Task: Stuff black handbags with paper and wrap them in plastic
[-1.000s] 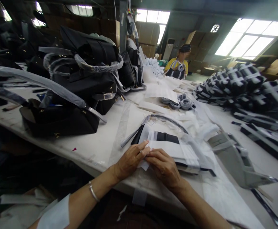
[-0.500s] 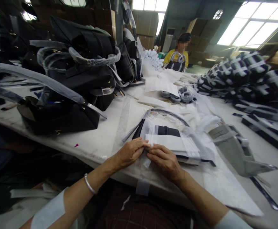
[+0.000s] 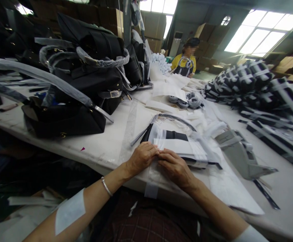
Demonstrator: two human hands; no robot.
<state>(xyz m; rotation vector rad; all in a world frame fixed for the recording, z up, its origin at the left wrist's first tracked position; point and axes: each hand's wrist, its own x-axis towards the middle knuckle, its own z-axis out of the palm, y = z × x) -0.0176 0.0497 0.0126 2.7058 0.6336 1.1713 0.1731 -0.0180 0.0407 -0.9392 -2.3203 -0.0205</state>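
Black bag (image 3: 176, 135) laid flat by near edge of bench (image 3: 106, 148), apparently for easy reach; partly covered by white sheet (image 3: 175, 146). Sheet's near-left corner met by left hand (image 3: 143, 155) and right hand (image 3: 176, 165), fingers bent, tips almost together, perhaps so layers are held flat; whether anything is pinched cannot be told. Wrapped handle (image 3: 180, 119) turned toward bench's far edge, seemingly so fingers are unobstructed.

Dim back wall (image 3: 199, 15), large bright paned window (image 3: 264, 32) at upper right, smaller window (image 3: 158, 6) nearer the middle, round vent (image 3: 226, 21) between them, stacked cardboard boxes (image 3: 153, 28), upright post (image 3: 127, 25), long whitish table (image 3: 111, 141) in front
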